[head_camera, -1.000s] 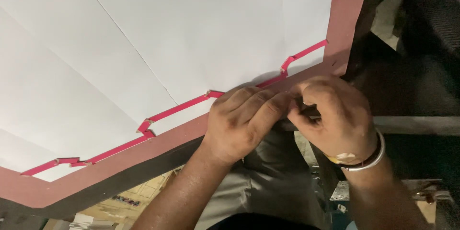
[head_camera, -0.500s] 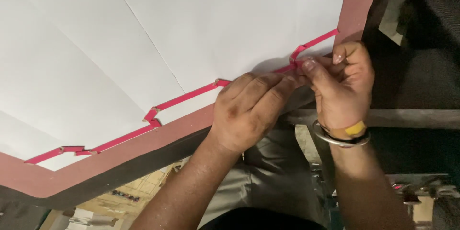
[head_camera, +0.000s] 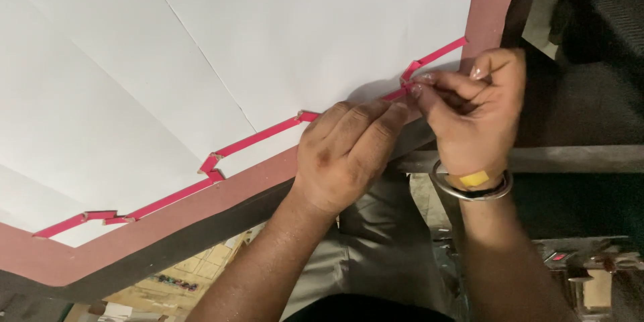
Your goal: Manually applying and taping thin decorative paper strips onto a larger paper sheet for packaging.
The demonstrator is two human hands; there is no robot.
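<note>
A thin pink paper strip point(head_camera: 258, 137) runs in a stepped zigzag across a large white sheet point(head_camera: 282, 33), just inside the board's dull red border point(head_camera: 168, 218). My left hand point(head_camera: 345, 154) lies flat with its fingertips pressing the strip down near the board's right end. My right hand point(head_camera: 473, 111) pinches the strip at a small folded step close to the right-hand border. A metal bangle and a dark band circle my right wrist point(head_camera: 473, 184).
The board's near edge overhangs my lap, with grey trousers point(head_camera: 365, 255) below. A grey bar point(head_camera: 577, 159) runs rightward behind my right wrist. Cardboard and small items lie on the floor point(head_camera: 168, 288) at the lower left. The right side is dark.
Both hands have shifted right and farther along the strip. The right hand has moved away from the left and now pinches the fold near the right border.
</note>
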